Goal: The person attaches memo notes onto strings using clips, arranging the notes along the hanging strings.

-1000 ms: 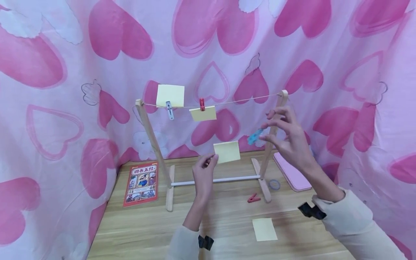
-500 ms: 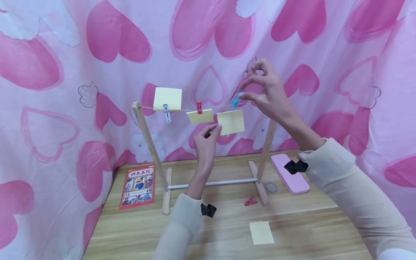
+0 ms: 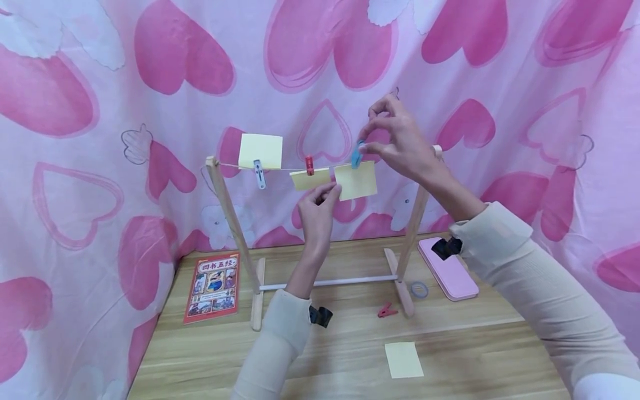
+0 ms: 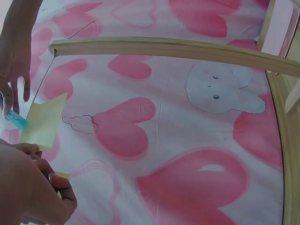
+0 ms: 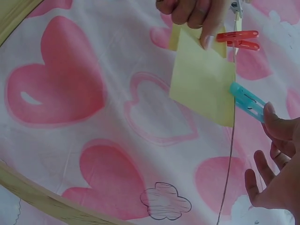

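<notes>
My left hand (image 3: 317,214) pinches a yellow sticky note (image 3: 356,182) by its left edge, holding it up against the string (image 5: 229,164). Between thumb and forefinger, my right hand (image 3: 400,141) grips a blue clothespin (image 3: 357,154) from above. In the right wrist view the clothespin's tip (image 5: 236,89) is right at the note's top edge and the string. To the left, a red clothespin (image 3: 309,165) fastens a second yellow note (image 3: 305,179) to the string. Farther left, a pale blue clothespin (image 3: 259,175) holds another note (image 3: 260,151), which stands upward above the string.
The string runs between two wooden posts (image 3: 227,205) joined by a white rod (image 3: 330,281). On the table lie a red book (image 3: 212,289), a loose red clothespin (image 3: 387,311), a yellow note (image 3: 404,360), a tape ring (image 3: 419,289) and a pink case (image 3: 448,270).
My left hand has raised the note from below the string up to it. My right hand has brought the blue clothespin up and leftward, then down onto the note's top edge.
</notes>
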